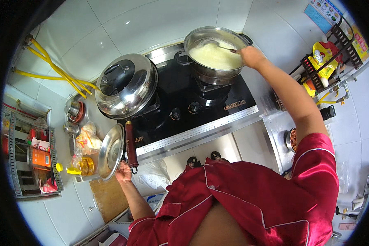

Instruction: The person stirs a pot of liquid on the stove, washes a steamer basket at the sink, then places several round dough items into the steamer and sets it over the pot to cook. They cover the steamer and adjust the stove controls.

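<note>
My right hand [251,57] is closed on the dark handle of a metal ladle [213,44], whose head lies in pale yellowish, foamy liquid [215,58]. The liquid fills much of a steel pot [213,73] with black side handles, on the right burner. With my left hand [123,172] I hold a round steel lid [109,153] tilted on its edge, left of the stove's front corner. Its hidden side faces away from me. Close to that hand is the red-brown handle [130,144] of a wok, which sits under a domed steel lid [135,86] on the left burner.
An oil bottle [86,166] and a bagged food item [87,140] stand left of the held lid. Yellow hoses [53,66] run along the left wall. A black rack [319,69] with packets hangs at right, above a bowl of reddish food [292,140]. A wooden board [109,198] leans below.
</note>
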### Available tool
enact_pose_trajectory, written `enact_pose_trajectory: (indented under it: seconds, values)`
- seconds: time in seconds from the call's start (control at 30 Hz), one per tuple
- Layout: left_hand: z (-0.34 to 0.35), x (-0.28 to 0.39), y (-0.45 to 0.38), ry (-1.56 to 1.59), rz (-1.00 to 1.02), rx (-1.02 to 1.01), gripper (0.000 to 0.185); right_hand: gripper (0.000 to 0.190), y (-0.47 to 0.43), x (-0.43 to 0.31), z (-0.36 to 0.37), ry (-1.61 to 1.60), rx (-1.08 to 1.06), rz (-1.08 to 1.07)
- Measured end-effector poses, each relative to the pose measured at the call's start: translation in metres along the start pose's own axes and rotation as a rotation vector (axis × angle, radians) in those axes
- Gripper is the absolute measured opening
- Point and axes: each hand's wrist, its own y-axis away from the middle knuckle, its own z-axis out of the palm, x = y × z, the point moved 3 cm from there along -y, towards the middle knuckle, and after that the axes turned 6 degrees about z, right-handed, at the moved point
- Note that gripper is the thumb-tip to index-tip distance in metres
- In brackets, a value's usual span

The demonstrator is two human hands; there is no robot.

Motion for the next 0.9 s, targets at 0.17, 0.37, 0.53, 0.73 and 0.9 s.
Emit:
enact_pose_trajectory:
  seconds: [0.17,0.37,0.53,0.73,0.9]
  values:
    - [-0.012,-0.003,0.022,-0.183,0.052,0.057,0.062,0.016,0.003,0.042,-0.015,0.015,-0.149,-0.072]
    - [-0.022,-0.021,0.039,-0.122,0.137,0.169,0.048,0.018,0.022,0.025,-0.099,-0.458,-0.663,0.057]
    - [0.001,-0.053,0.057,-0.082,0.155,0.249,0.035,0.030,0.025,0.013,-0.059,-0.517,-0.401,-0.186]
    - [0.028,-0.104,0.095,-0.290,0.204,0.267,0.027,0.032,0.014,-0.006,-0.028,-0.458,-0.184,-0.164]
    - [0.068,-0.178,0.135,-1.053,0.512,-0.116,0.014,0.026,0.006,-0.008,-0.004,-0.271,-0.015,-0.094]
